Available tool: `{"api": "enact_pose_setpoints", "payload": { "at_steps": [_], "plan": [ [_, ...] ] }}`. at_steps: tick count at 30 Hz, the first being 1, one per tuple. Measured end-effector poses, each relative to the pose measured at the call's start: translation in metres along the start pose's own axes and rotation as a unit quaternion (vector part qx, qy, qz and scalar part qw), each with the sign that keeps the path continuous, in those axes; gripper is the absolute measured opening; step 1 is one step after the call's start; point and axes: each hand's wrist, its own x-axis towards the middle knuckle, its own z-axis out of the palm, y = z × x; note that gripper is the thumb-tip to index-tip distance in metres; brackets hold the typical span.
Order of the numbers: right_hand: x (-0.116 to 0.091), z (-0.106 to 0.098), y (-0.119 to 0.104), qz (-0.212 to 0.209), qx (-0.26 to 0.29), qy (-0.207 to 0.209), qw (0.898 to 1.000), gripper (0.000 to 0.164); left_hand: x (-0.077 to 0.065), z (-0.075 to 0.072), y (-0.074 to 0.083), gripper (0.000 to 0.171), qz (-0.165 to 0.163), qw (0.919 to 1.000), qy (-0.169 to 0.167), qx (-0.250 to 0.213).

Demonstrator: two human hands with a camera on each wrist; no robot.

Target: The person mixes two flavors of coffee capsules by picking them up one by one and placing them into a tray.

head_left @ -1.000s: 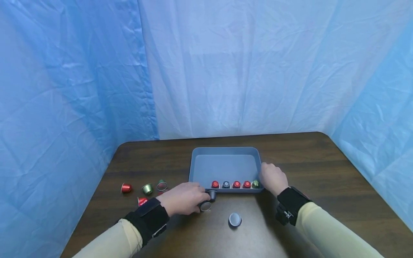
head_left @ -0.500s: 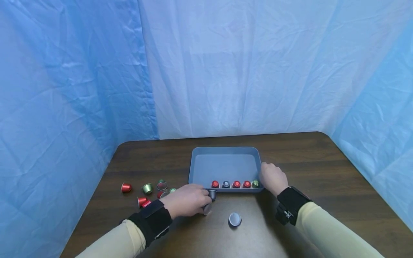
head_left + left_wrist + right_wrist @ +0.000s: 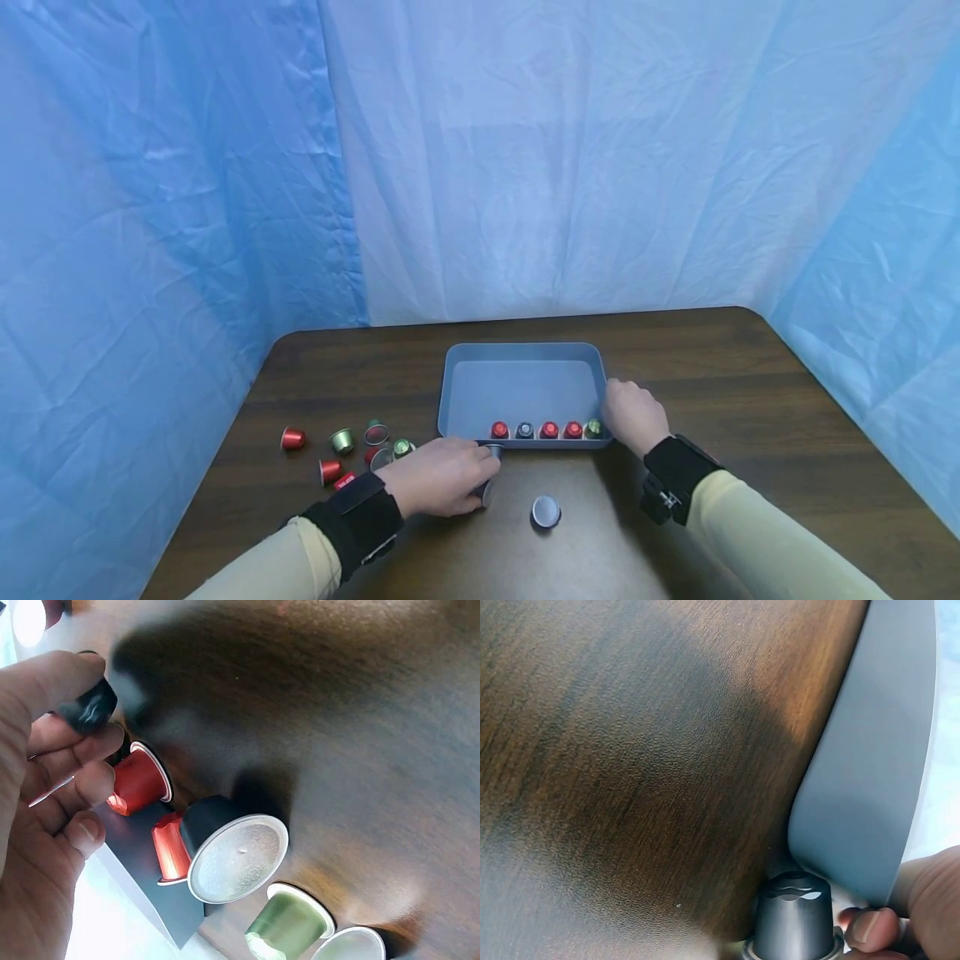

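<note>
In the head view my left hand (image 3: 442, 479) is at the tray's front left, its fingertips pinching a dark coffee capsule (image 3: 487, 494). The left wrist view shows that black capsule (image 3: 91, 709) between thumb and finger. Another dark capsule (image 3: 495, 451) sits against the tray's front wall, partly behind those fingers. My right hand (image 3: 636, 415) grips the front right corner of the blue-grey tray (image 3: 525, 348), with curled fingers (image 3: 874, 930) at its wall. Just beside them, a black capsule (image 3: 793, 919) shows; the hand hides it from the head view.
Inside the tray, along its front, stands a row of red (image 3: 499, 429), dark and green capsules. A silver-topped capsule (image 3: 546, 511) sits in front. Several red and green capsules (image 3: 342, 441) lie scattered to the left. Blue-white curtains (image 3: 562, 167) surround the table (image 3: 697, 358).
My left hand has shifted slightly toward me and right. The capsule in its fingers has turned, its foil now nearly edge-on. Scattered capsules behind the hand show more. The right hand stays put.
</note>
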Motion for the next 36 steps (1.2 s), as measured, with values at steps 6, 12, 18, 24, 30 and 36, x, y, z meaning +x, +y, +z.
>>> {"api": "enact_pose_setpoints", "payload": {
  "at_steps": [6,12,18,24,30,36],
  "plan": [
    [0.000,0.000,-0.001,0.001,-0.002,0.000,1.000,0.022,-0.001,-0.001,0.000,0.029,-0.009,0.9993,-0.004,-0.037],
    [-0.001,-0.001,-0.002,0.003,0.002,-0.003,1.000,0.022,-0.004,-0.004,0.000,0.029,-0.007,0.9984,0.003,-0.056],
    [0.000,-0.001,-0.002,0.003,0.001,-0.003,1.000,0.022,-0.006,-0.013,0.000,0.029,0.002,0.9984,0.018,-0.054],
    [0.001,-0.001,-0.002,0.001,0.001,-0.003,1.000,0.022,-0.007,-0.026,-0.001,0.026,0.004,0.9979,0.035,-0.055],
    [0.001,-0.001,-0.001,0.003,0.000,-0.004,1.000,0.023,-0.010,-0.043,-0.003,0.024,-0.009,0.9984,0.043,-0.036],
    [0.001,-0.001,-0.002,0.003,-0.003,-0.004,1.000,0.023,-0.014,-0.061,-0.009,0.026,-0.028,0.9983,0.045,-0.024]
  ]
}}
